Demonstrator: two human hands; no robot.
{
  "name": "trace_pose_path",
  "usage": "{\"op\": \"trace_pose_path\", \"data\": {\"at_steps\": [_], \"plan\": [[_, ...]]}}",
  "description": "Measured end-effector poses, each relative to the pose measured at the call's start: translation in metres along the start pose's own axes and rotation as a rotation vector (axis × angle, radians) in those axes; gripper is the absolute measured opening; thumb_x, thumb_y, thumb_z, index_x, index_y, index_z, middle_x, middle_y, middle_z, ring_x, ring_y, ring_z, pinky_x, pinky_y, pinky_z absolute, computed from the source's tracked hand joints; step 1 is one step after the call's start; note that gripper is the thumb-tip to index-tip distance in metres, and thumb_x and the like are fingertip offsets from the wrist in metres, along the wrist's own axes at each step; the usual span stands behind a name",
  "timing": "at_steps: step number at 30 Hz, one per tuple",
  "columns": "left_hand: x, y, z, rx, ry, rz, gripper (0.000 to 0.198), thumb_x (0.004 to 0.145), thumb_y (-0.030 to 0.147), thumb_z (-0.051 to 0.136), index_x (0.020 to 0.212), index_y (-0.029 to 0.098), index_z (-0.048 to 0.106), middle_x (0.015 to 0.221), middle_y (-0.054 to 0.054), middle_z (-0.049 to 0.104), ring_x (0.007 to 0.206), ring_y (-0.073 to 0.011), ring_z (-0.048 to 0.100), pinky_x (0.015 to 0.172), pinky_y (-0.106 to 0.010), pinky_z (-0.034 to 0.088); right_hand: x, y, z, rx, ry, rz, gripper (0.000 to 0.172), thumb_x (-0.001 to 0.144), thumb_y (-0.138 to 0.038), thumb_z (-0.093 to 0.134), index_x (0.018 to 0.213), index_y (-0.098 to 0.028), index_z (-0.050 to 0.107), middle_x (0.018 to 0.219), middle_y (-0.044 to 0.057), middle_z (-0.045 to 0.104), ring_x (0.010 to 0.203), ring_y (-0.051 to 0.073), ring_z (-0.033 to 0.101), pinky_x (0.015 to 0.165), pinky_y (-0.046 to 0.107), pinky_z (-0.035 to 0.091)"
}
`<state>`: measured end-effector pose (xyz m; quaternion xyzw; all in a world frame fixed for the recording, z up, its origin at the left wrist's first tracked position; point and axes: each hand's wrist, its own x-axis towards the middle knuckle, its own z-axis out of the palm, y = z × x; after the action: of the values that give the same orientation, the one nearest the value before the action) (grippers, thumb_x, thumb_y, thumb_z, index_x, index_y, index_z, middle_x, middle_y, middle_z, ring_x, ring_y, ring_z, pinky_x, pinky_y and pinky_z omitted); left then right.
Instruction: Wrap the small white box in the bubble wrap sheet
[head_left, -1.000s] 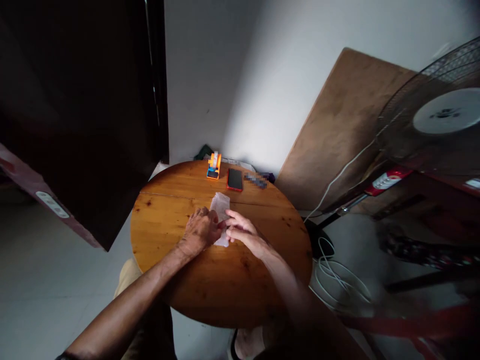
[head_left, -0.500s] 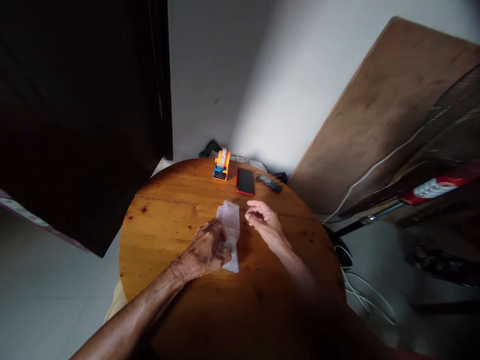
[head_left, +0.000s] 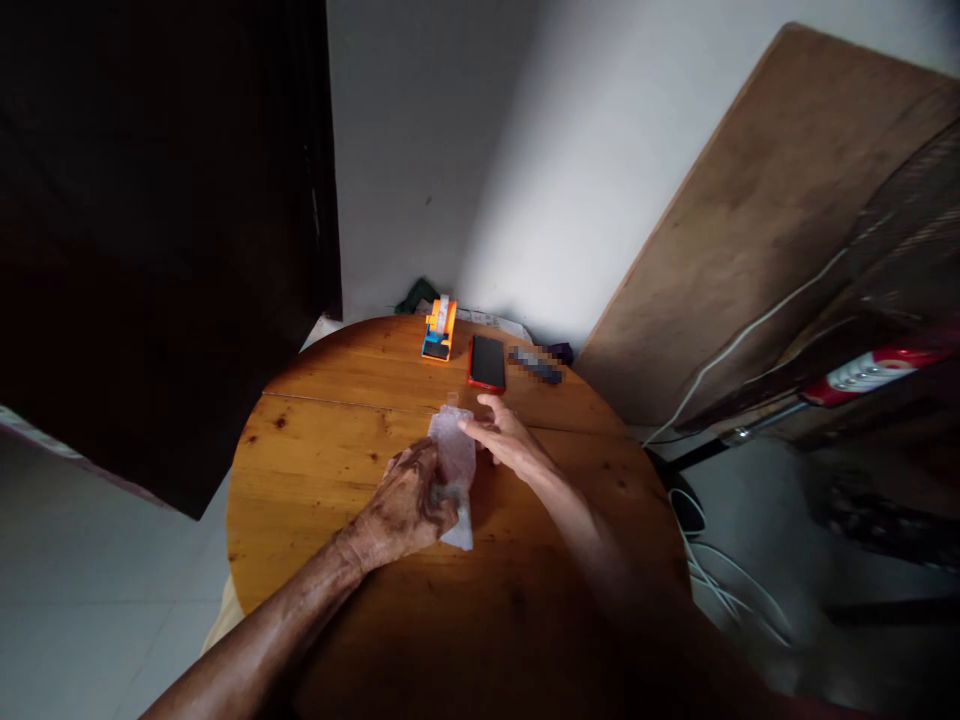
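Observation:
A pale, translucent bubble-wrap package (head_left: 456, 452) sits over the middle of the wooden table (head_left: 315, 470). My left hand (head_left: 411, 500) is closed around its left side, and the fingers hide part of it. My right hand (head_left: 506, 437) is at the upper right of the package with thumb and index finger stretched apart. The thumb tip reaches the wrap's upper edge; the other fingers are partly hidden below. A small clear strip (head_left: 452, 398) sticks up from the top of the wrap, probably tape.
An orange and blue tape dispenser (head_left: 439, 330) stands at the table's far side. To its right lie a red-edged phone (head_left: 487, 363) and a blurred dark item (head_left: 536, 364). A brown board (head_left: 720, 220) leans against the wall; white cables (head_left: 731, 590) lie on the floor.
My right hand has moved left to the top of the package, and its fingers have spread. My left hand keeps its hold. The view has shifted slightly.

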<state>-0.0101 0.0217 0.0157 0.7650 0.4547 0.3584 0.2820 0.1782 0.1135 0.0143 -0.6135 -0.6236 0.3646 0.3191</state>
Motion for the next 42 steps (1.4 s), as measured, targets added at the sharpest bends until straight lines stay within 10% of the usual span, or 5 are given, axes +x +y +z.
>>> {"op": "trace_pose_path", "data": {"at_steps": [9,14,23,42], "plan": [[-0.01,0.0,0.004,0.159,0.113,0.093,0.044,0.066,0.014,0.06,0.109,0.021,0.055,0.125,-0.012,0.061,0.115,-0.0311,0.055,0.097,-0.05,0.044,0.002,0.01,0.019,-0.102,0.025,-0.078,0.072,0.068,-0.014,0.068,0.137,-0.016,0.048,0.062,-0.007,0.061,0.057,0.013,0.054,0.054,0.023,0.038],[-0.014,0.001,0.004,0.183,0.052,0.23,0.027,0.077,0.011,0.053,0.101,0.019,0.063,0.101,-0.009,0.07,0.1,-0.0267,0.062,0.089,-0.046,0.047,0.0,0.009,0.021,-0.121,0.055,-0.085,0.069,0.069,-0.015,0.07,0.135,-0.016,0.051,0.069,-0.004,0.067,0.066,0.016,0.06,0.066,0.028,0.046],[-0.012,-0.007,0.008,0.16,0.071,0.231,0.026,0.078,0.01,0.051,0.097,0.02,0.066,0.093,-0.008,0.071,0.089,-0.0234,0.065,0.084,-0.042,0.05,-0.013,-0.008,0.017,0.558,-0.054,-0.096,0.037,0.067,-0.027,0.071,0.103,-0.019,0.065,0.087,0.002,0.072,0.078,0.017,0.065,0.073,0.028,0.049],[-0.027,0.017,0.003,0.418,0.218,-0.274,0.037,0.079,0.032,0.069,0.109,0.015,0.056,0.109,-0.012,0.063,0.104,-0.0291,0.059,0.092,-0.043,0.047,-0.103,-0.043,0.017,0.258,-0.086,-0.399,0.004,0.075,-0.02,0.06,0.079,-0.02,0.061,0.071,-0.003,0.059,0.062,0.012,0.051,0.059,0.025,0.039]]}}
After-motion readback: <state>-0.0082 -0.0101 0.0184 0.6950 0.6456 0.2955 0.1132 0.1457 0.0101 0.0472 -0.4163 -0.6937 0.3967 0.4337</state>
